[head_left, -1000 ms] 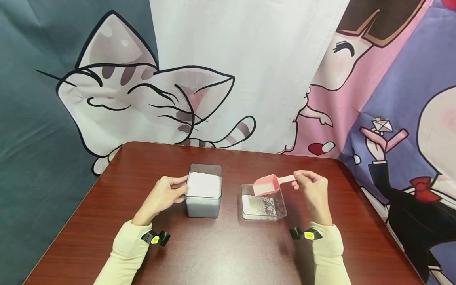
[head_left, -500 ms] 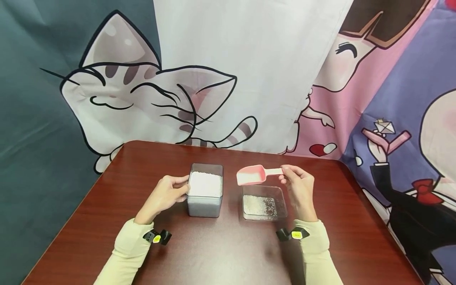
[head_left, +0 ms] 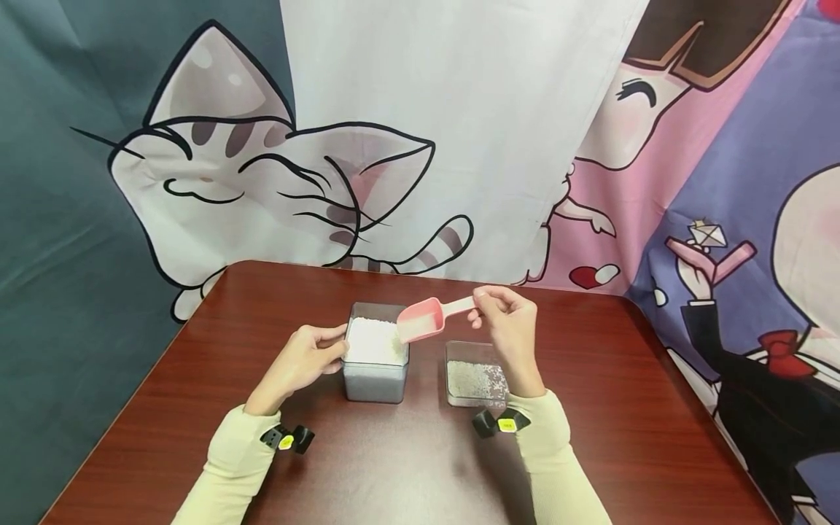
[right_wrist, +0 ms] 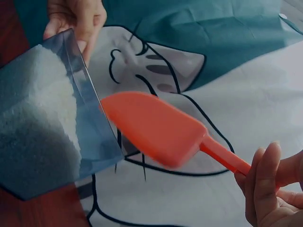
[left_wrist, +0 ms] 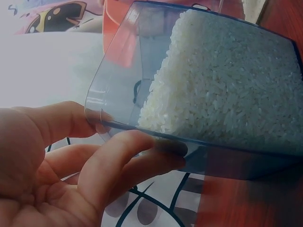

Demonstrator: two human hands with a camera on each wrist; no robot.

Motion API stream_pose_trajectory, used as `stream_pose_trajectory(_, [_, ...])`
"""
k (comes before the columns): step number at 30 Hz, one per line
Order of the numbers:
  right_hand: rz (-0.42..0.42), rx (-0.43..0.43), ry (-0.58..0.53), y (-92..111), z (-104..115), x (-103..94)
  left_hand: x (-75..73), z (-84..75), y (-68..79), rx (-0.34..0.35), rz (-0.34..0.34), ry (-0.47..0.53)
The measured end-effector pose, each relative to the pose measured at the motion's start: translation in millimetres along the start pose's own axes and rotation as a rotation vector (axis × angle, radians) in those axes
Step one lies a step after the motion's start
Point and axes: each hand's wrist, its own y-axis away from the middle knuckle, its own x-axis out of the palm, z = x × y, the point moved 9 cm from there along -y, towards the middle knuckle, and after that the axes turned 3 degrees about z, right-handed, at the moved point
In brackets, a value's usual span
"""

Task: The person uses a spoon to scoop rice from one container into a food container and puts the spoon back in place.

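My left hand grips the left wall of a tall translucent grey-blue container, its thumb and fingers at the rim. White rice fills much of that container, heaped with a slope in the left wrist view. With my right hand I pinch the handle end of a pink scoop. Pale contents show in the scoop's bowl in the head view. Its tip overlaps the container's right rim there, and the right wrist view shows the scoop's underside, tip right at the rim.
A shallow clear box with a thin layer of rice grains stands right of the container, partly hidden by my right hand. Both stand on a reddish-brown wooden table. A cartoon-printed cloth hangs behind the table's far edge.
The right hand has carried the scoop leftward, from over the shallow box to the tall container's right rim. The left hand and the container have stayed in place.
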Motion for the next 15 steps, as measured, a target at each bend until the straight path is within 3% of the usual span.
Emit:
stream_pose_trajectory(9, [0.083, -0.097, 0.205, 2, 17, 43.9, 0.2, 1.1, -0.4, 0.024, 0.002, -0.01])
stream_pose_trajectory(15, [0.099, -0.119, 0.295, 4, 17, 61.1, 1.0, 0.0, -0.7, 0.046, 0.021, -0.021])
